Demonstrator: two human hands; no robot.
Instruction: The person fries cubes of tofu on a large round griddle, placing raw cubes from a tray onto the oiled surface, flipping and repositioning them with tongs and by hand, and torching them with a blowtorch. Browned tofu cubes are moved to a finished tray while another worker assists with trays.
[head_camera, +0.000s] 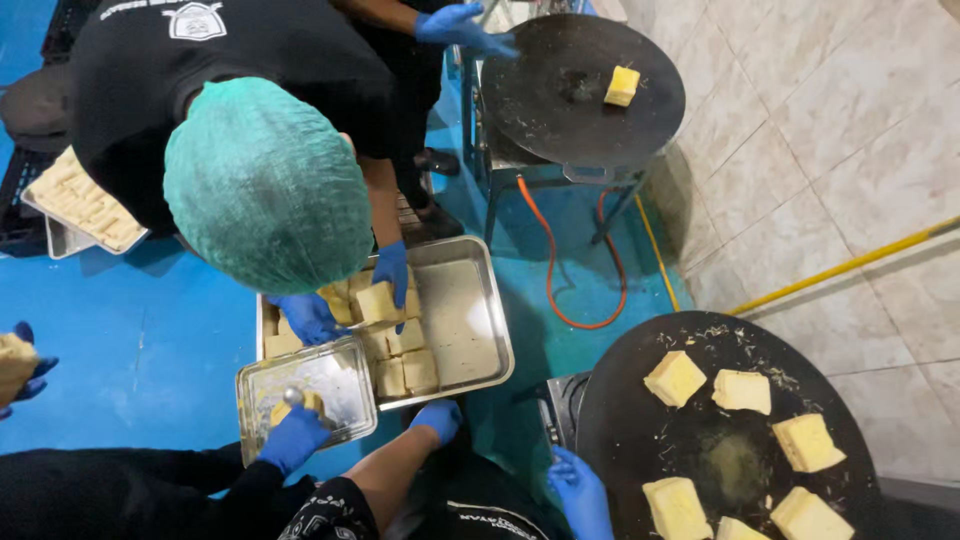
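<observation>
The left hand (437, 418), in a blue glove, has its grip curled over the near rim of the large rectangular steel tray (470, 330), seemingly steadying it while others work from it. The right hand (580, 490), also gloved in blue, lies with its fingers stretched out and holding nothing, against the near left rim of the round black griddle plate (630, 400).

The tray lies over the blue floor (120, 340). Its left half is packed with pale yellow square blocks (400, 360) set edge to edge, and its right half is bare. A co-worker in a green hair net (265, 185) bends over the far side and lifts one block with two gloved hands. A smaller steel tray (345, 375) overlaps the big tray's near left corner. Another person's gloved hand (295, 435) presses down in it, on something I cannot make out.

On the near griddle more yellow blocks (675, 378) lie apart from one another, probably so each touches the hot plate. A second black griddle (560, 120) at the far side carries a single block (621, 86). An orange hose (555, 270) loops across the floor between the two.

The only markings are white prints, one on the back of the bending co-worker's black shirt, one on the black cloth at the bottom edge.
</observation>
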